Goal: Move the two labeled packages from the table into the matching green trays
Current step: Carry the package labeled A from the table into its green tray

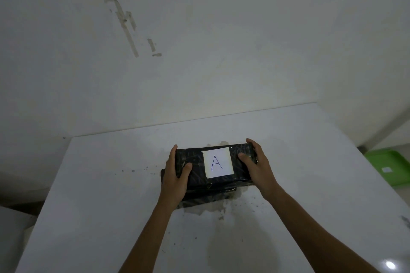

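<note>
Two hands grip one black package (195, 167) (white label "A") at its ends: left hand (175, 175) at 9 o'clock, right hand (257, 166) at 3. A second package (206, 197) lies beneath on the tabletop (111, 206). One green tray (386, 168) at 3 o'clock.

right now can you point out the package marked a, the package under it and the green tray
package marked A (218, 163), head view, on its white label
lower package (206, 197), head view, on its visible front edge
green tray (387, 169), head view, on its bare floor

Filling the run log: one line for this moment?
phase: grasp | left hand, right hand: gripping package A ends | atop second package | green tray: right
</note>
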### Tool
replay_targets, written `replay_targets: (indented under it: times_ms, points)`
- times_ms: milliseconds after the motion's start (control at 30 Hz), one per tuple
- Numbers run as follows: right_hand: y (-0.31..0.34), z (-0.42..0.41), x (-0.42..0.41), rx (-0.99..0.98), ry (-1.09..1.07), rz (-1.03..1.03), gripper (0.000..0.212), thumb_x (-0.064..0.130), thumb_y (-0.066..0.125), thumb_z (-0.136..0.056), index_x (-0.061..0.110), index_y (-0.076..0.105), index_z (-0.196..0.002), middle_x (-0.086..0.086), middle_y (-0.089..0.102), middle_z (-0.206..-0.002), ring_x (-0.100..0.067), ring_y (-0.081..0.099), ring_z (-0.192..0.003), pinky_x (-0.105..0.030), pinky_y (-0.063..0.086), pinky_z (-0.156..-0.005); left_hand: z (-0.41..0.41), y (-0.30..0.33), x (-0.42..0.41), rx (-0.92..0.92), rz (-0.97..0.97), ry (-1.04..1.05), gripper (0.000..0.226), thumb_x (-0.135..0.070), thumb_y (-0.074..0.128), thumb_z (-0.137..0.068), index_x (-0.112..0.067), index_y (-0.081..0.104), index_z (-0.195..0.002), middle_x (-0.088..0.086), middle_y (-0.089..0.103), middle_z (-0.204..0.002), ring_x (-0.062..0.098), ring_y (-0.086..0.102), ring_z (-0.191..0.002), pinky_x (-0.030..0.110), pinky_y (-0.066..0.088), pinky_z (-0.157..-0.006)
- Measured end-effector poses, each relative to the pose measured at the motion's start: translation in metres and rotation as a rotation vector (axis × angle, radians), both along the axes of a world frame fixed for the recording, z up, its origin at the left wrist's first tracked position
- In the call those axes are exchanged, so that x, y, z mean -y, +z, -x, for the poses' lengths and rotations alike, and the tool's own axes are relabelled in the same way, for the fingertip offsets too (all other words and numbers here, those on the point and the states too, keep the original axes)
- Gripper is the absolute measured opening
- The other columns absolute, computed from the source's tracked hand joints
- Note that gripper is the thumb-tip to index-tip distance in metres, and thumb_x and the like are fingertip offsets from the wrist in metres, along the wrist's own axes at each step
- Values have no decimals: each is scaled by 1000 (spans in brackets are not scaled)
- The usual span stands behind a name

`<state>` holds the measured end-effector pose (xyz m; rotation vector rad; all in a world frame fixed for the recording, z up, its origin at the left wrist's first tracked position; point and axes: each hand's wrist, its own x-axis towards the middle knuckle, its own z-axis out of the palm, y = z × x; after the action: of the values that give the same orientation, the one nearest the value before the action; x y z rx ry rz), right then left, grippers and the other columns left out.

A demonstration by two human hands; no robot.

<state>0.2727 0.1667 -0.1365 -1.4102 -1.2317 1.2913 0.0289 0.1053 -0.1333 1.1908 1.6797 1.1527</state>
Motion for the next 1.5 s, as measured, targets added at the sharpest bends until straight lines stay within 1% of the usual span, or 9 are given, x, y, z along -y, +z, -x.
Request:
replay_targets:
  times_ms: [100, 333, 533, 767, 1000, 1167, 1267, 1367, 1500]
  points:
    - [14, -39, 2, -30, -54, -8, 50, 29, 66, -97, 33, 50, -144, 6, 61, -128, -2, 63, -109, -10, 56, -67, -28, 12, -8, 0, 34, -100, 62, -41, 50, -98, -44, 18, -152, -2, 43, -148, 17, 51, -127, 31, 50, -99]
    - [35, -164, 23, -49, -206, -54, 50, 29, 69, -94, 33, 54, -141, 10, 61, -121, 3, 60, -109, -8, 54, -63, -149, 33, -19, 8, -10, -252, 57, -36, 50, -99, -38, 24, -150, 1, 56, -133, 16, 63, -112, 10, 54, -70]
    - [47, -307, 38, -57, -285, -88, 46, 30, 71, -91, 36, 57, -135, 6, 64, -122, -1, 65, -108, -12, 54, -68, -294, 43, -22, 57, -40, -305, 52, -30, 51, -99, -37, 28, -145, 5, 56, -132, 24, 63, -113, 43, 61, -88]
    - [57, -461, 27, -21, -350, -123, 46, 27, 71, -92, 30, 58, -136, 0, 66, -123, -7, 65, -110, -18, 53, -80, -447, 46, -50, 39, -62, -367, 56, -36, 52, -98, -40, 26, -147, -1, 57, -133, 19, 61, -117, 34, 56, -92]
    - [49, -586, -32, -4, -398, -121, 46, 26, 71, -92, 27, 57, -136, -5, 65, -123, -9, 68, -99, -12, 55, -65, -572, 31, -123, 61, -76, -404, 57, -37, 54, -97, -40, 27, -147, -2, 58, -132, 19, 62, -116, 33, 55, -91]
    - [37, -662, -100, 33, -379, -105, 48, 32, 71, -91, 32, 56, -137, -4, 64, -126, -16, 68, -107, -30, 60, -84, -647, 9, -192, 87, -68, -408, 56, -34, 54, -97, -37, 28, -147, 2, 58, -131, 22, 63, -113, 32, 57, -87]
    - [35, -699, -142, 31, -343, -86, 52, 34, 69, -92, 33, 52, -141, -1, 61, -127, -16, 67, -109, -30, 61, -84, -683, 2, -230, 95, -74, -383, 56, -35, 54, -97, -37, 29, -147, 0, 59, -127, 9, 67, -102, 14, 56, -70]
    - [31, -728, -178, -6, -298, -46, 52, 35, 65, -95, 37, 48, -145, 0, 59, -129, -12, 66, -111, -24, 59, -80, -711, -1, -261, 131, -56, -336, 55, -37, 57, -96, -41, 32, -144, -15, 58, -118, -9, 67, -88, 16, 58, -68]
    - [12, -759, -224, -24, -215, 59, 54, 34, 63, -96, 42, 43, -146, -16, 66, -121, -27, 72, -104, -38, 63, -84, -739, -15, -295, 135, -23, -265, 58, -37, 59, -95, -39, 32, -146, -19, 57, -119, -10, 65, -96, 20, 59, -76]
